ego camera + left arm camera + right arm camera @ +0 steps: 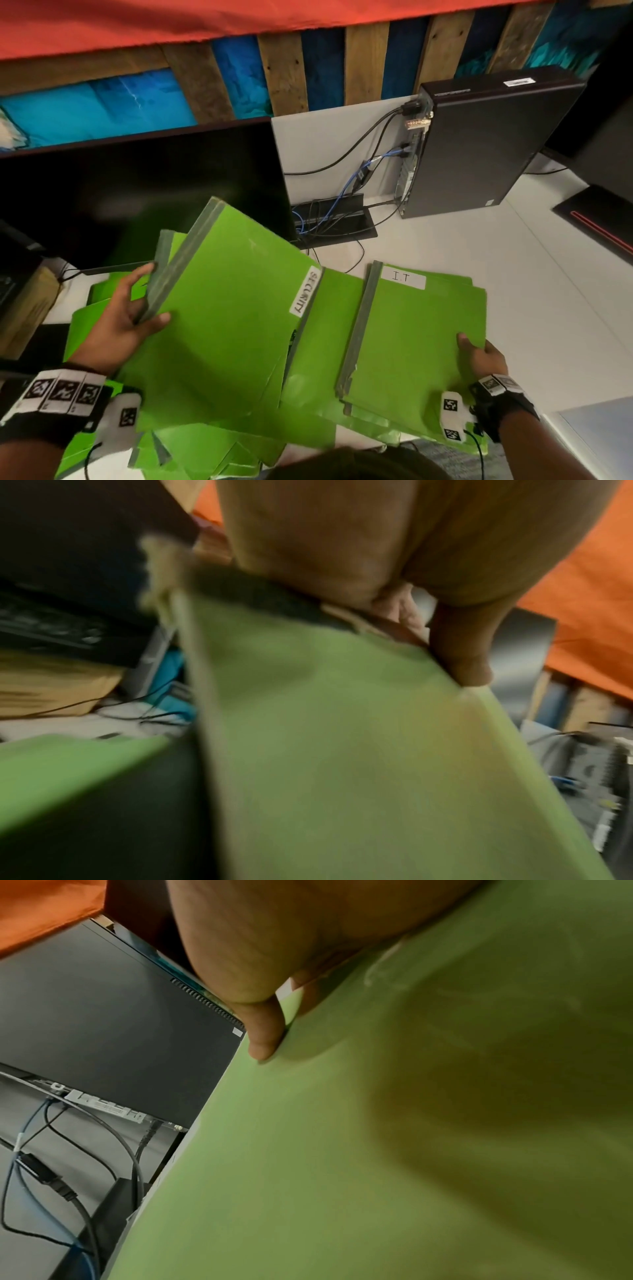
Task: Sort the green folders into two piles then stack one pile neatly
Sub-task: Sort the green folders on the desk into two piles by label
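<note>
A green folder labelled SECURITY (pixel 226 308) is tilted up over a loose spread of green folders (pixel 205 442) at the left. My left hand (pixel 137 308) grips its grey spine, thumb on the cover, fingers behind; the left wrist view shows that folder (pixel 342 737) blurred under my thumb. To the right lies a pile topped by a folder labelled I.T (pixel 411 335). My right hand (pixel 479 356) holds that pile's right edge, thumb on top, fingers hidden underneath. In the right wrist view the thumb presses the green cover (pixel 342 1150).
A black monitor (pixel 137 198) stands behind the left folders. A black computer case (pixel 479 144) with cables (pixel 342 205) stands at the back right on the white desk (pixel 531 274). Another black device (pixel 596 222) sits at the far right.
</note>
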### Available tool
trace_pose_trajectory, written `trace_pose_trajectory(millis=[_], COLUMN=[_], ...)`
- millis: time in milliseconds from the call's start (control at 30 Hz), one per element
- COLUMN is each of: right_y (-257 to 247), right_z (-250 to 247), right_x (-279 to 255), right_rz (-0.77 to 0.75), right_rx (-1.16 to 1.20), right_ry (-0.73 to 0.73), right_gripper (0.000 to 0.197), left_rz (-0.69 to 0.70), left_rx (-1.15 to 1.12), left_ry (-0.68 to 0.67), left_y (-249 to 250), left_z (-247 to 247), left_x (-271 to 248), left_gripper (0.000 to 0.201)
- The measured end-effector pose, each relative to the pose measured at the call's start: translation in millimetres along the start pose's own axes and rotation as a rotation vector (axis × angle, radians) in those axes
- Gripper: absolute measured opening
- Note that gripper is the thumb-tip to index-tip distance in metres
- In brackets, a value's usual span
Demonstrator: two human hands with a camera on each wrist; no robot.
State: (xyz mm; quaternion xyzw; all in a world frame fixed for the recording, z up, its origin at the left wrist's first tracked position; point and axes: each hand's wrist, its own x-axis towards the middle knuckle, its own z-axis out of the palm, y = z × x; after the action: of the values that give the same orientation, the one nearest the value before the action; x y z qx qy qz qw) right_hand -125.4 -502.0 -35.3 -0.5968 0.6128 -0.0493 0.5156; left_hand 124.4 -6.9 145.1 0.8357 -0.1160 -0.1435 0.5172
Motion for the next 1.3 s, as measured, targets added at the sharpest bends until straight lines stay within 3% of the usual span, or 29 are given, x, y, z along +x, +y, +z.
trace_pose_trajectory(millis=[200, 300, 433, 600, 733, 900, 967, 1067, 1133, 1200, 1300], right_y=[0, -2, -5, -8, -3, -5, -6, -8, -9, -9, -12], right_z=[1, 1, -4, -11, -8, -4, -2, 0, 0, -1, 1], right_x=[-2, -3, -5, -5, -4, -6, -7, -9, -10, -10, -8], right_rz=[0.008, 0.025, 0.058, 0.094, 0.099, 0.075, 0.063, 0.032, 0.014, 0.005, 0.01], right_rx=[-0.013, -0.005, 0.031, 0.027, 0.054, 0.039, 0.032, 0.02, -0.001, -0.012, -0.002], right_ry=[-0.015, -0.029, -0.084, -0.116, -0.114, -0.091, -0.091, -0.09, -0.085, -0.079, -0.065], right_gripper=[0.049, 0.05, 0.05, 0.05, 0.052, 0.052, 0.052, 0.047, 0.044, 0.042, 0.041], left_rz=[0.111, 0.132, 0.049, -0.095, -0.195, -0.253, -0.207, -0.129, -0.119, -0.142, -0.204], left_rx=[-0.114, -0.217, -0.251, 0.009, 0.129, 0.403, 0.5, 0.522, 0.515, 0.564, 0.707], left_ry=[-0.229, -0.318, -0.377, -0.304, -0.25, -0.35, -0.397, -0.501, -0.545, -0.518, -0.275], left_y=[53, 68, 64, 29, 15, -6, -11, -12, -15, -22, -28], left_z=[54, 110, 186, 250, 281, 305, 312, 325, 331, 328, 302], left_x=[25, 47, 77, 94, 82, 68, 62, 51, 47, 48, 55], left_gripper=[0.038, 0.038, 0.047, 0.058, 0.052, 0.059, 0.058, 0.041, 0.044, 0.051, 0.064])
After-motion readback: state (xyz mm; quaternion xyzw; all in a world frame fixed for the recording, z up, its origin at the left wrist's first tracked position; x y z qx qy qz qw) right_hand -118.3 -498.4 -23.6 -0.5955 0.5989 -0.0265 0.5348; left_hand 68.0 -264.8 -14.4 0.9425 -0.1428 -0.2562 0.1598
